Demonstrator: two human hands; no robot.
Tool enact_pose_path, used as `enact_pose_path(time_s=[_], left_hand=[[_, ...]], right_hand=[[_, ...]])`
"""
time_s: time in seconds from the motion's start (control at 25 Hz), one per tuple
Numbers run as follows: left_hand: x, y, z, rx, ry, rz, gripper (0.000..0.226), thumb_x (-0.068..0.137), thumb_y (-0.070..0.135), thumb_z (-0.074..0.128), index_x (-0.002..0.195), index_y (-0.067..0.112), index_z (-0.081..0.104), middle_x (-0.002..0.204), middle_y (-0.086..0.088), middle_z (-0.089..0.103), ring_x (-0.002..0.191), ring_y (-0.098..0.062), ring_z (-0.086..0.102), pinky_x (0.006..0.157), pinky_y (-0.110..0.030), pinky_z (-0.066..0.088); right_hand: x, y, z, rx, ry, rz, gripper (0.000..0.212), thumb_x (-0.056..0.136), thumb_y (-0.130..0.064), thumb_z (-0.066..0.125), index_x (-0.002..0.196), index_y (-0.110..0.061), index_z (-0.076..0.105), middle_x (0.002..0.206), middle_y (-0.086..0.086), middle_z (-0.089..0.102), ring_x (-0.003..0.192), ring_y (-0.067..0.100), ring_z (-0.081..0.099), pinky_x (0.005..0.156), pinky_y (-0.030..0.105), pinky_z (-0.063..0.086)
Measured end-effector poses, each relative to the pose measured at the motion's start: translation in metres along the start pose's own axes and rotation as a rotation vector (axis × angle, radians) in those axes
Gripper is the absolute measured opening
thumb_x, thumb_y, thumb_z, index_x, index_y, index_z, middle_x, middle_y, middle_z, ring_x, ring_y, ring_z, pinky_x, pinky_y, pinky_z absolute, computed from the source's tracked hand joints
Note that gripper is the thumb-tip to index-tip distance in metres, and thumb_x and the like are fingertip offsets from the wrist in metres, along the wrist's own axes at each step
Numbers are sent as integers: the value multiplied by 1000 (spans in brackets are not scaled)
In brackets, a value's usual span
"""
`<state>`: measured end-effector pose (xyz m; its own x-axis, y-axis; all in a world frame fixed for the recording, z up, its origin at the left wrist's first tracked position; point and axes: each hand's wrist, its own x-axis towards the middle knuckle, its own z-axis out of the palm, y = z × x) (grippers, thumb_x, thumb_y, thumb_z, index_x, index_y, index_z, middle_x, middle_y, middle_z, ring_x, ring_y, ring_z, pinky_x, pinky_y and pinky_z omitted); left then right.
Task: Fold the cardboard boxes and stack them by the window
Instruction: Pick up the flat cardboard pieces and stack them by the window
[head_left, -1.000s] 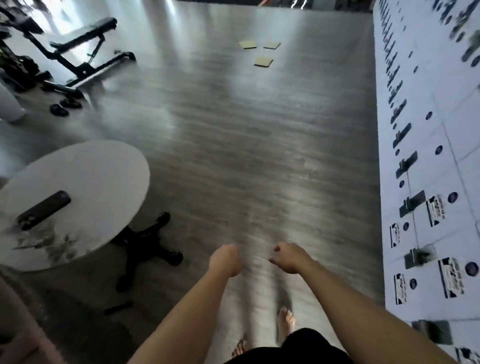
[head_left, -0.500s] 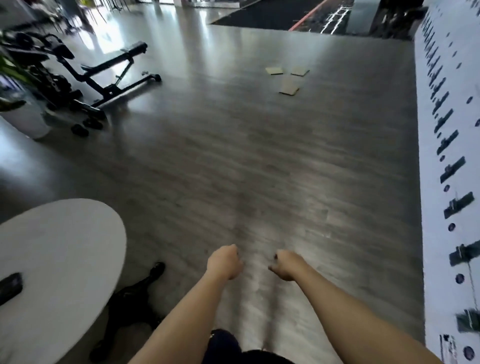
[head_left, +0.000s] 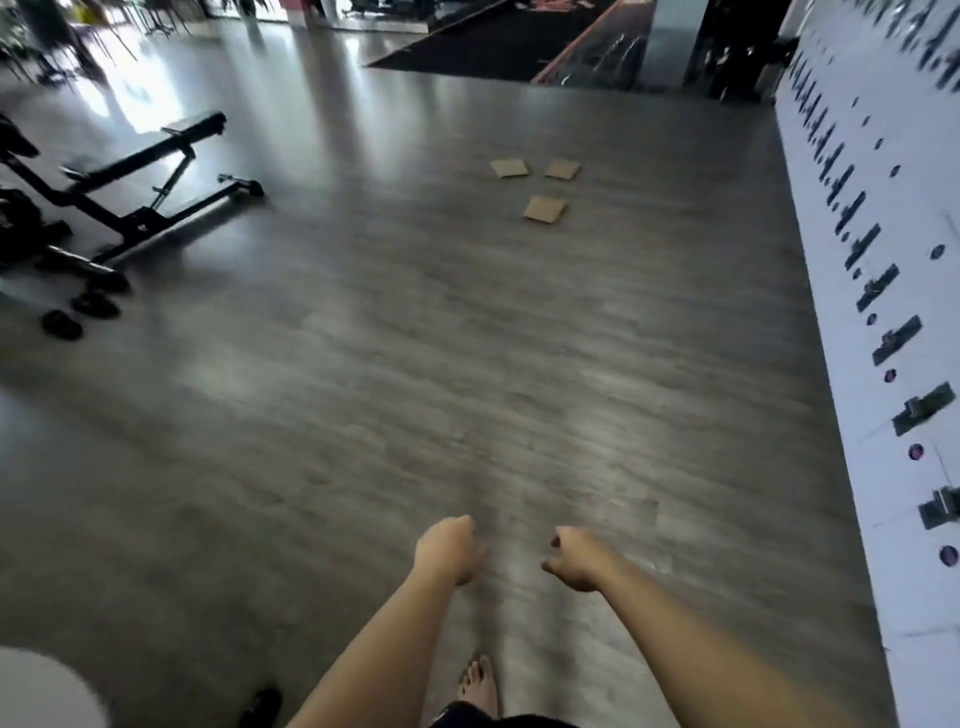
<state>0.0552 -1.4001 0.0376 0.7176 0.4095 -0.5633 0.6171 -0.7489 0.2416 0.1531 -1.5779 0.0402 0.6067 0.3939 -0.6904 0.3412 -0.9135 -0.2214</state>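
Head view: hands (head_left: 511, 551) curled, empty; cardboard boxes (head_left: 544, 209) flat, far ahead.

Weight bench (head_left: 156, 176) (black) on floor (head_left: 415, 364)
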Motion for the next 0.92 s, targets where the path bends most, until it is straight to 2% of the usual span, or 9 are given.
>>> enact_pose_path(time_s=[0.2, 0.36, 0.52, 0.64, 0.92], left_hand=[[120, 47, -80, 62, 5, 119, 39, 96, 41, 53, 127, 16, 58, 130, -8, 59, 119, -28, 57, 94, -35, 48], [215, 84, -130, 111, 7, 152, 37, 97, 38, 52, 127, 18, 59, 130, -8, 60, 119, -28, 58, 93, -36, 48], [307, 120, -185, 169, 0, 135, 34, 98, 32, 51, 125, 14, 59, 126, -9, 62, 117, -29, 59, 94, -38, 50], [371, 138, -238, 171, 50, 82, 28, 99, 27, 51, 121, 13, 59, 125, -9, 64, 117, -29, 61, 96, -38, 51], [515, 160, -326, 88, 33, 0, 29, 91, 31, 51, 114, 19, 65, 118, -6, 67, 109, -28, 64, 86, -34, 51]], right_hand=[[85, 3, -87, 45, 25, 62, 50, 96, -46, 55, 135, -14, 54, 137, 10, 58, 122, 28, 57, 99, 37, 48], [166, 18, -149, 63, 14, 94, 43, 94, -45, 55, 123, -14, 63, 125, 11, 65, 111, 29, 62, 91, 36, 50], [262, 25, -238, 14, 20, 52, 49, 96, -46, 55, 131, -13, 59, 133, 13, 61, 119, 31, 59, 96, 36, 50], [329, 15, -317, -31, 19, 9, 46, 95, -48, 53, 127, -15, 58, 132, 13, 61, 118, 31, 59, 93, 35, 49], [468, -29, -435, -69, -4, -59, 47, 96, -46, 54, 131, -14, 56, 134, 13, 59, 121, 32, 57, 95, 35, 48]])
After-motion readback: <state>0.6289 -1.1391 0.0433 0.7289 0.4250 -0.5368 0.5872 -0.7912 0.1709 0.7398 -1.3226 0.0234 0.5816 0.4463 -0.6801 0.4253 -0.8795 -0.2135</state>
